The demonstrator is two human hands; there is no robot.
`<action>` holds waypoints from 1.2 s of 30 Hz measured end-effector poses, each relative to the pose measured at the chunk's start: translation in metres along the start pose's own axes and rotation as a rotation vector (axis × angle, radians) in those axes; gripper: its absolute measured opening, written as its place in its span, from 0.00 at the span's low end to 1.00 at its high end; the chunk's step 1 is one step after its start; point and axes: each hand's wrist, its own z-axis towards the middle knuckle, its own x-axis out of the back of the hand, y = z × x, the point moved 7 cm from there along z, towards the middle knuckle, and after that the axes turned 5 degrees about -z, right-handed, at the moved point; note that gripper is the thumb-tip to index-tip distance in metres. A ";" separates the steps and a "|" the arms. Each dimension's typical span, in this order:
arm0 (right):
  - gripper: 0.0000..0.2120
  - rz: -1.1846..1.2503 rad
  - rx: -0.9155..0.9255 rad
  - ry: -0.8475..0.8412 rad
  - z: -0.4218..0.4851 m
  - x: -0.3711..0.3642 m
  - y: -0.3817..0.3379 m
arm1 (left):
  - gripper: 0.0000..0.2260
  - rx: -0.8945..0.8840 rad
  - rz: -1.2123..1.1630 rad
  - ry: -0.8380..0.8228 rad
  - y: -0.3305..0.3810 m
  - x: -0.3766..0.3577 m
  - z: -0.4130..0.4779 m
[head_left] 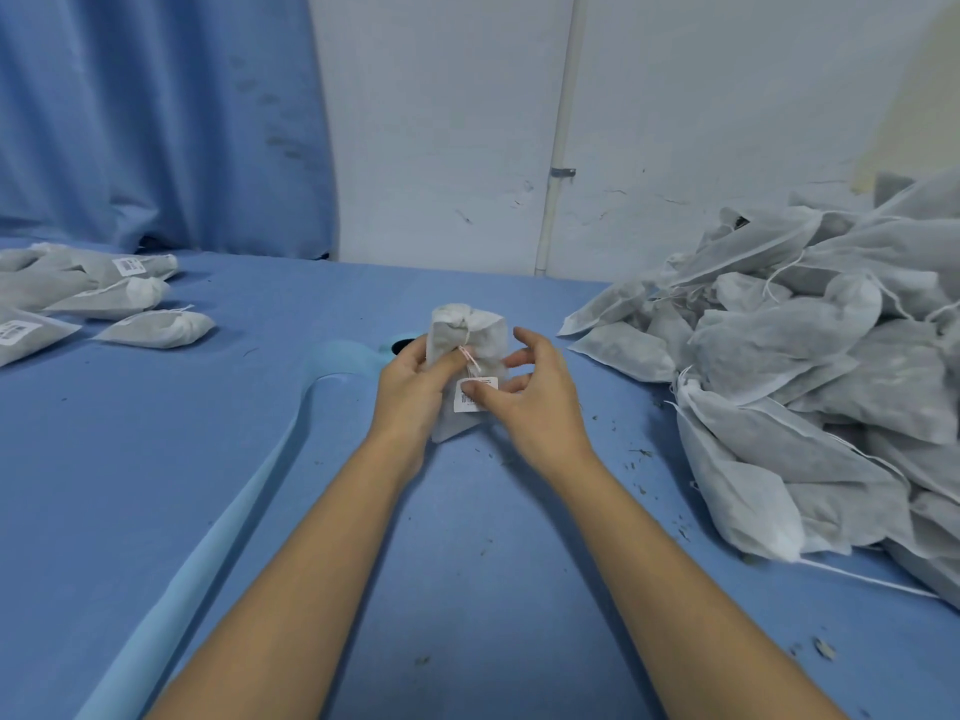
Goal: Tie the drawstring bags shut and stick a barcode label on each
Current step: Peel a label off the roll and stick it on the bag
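Drawstring bag [465, 335] is held upright (neck cinched with string) over the middle of the table [156, 459], the left grip [410, 387] clasping it from 9 o'clock and the right grip [535, 397] pinching it from 3 o'clock, thumb on its barcode label [470, 400], with a bag pile [810, 366] farther out at 3 o'clock.

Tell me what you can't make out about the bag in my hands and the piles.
Head view only:
- barcode label: print too small; thumb of right hand covers part.
- drawstring knot: too thin to judge.
- held bag: left side behind the left hand.
- right pile: cut by the right edge.
- left bags: cut by the left edge.
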 end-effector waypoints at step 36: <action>0.10 0.716 -0.304 0.073 -0.007 -0.009 0.018 | 0.11 0.025 0.238 -0.162 -0.008 -0.010 -0.012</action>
